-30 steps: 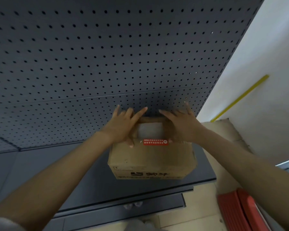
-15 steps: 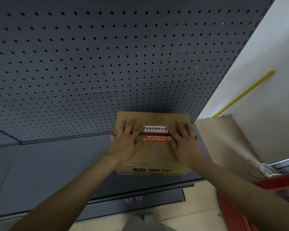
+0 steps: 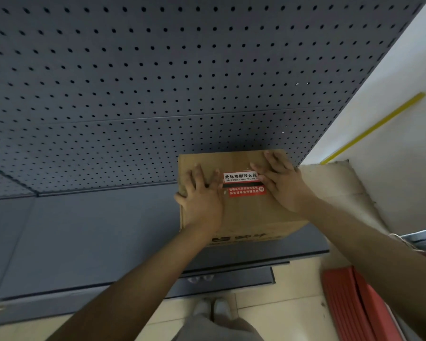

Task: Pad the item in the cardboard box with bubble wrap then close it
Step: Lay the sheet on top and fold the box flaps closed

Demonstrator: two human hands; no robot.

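I see both hands flat, fingers straight: left hand (image 3: 200, 198) & right hand (image 3: 282, 183) press cardboard box (image 3: 246, 212) flaps down, box on grey shelf (image 3: 96, 237).

Both bare forearms are reaching forward and slightly inward from the bottom of the view. The left hand (image 3: 202, 196) is lying palm down, fingers straight and spread — thumb sticking out to the left. The right hand (image 3: 282, 184) is lying flat too — fingers straight, angled up-left.
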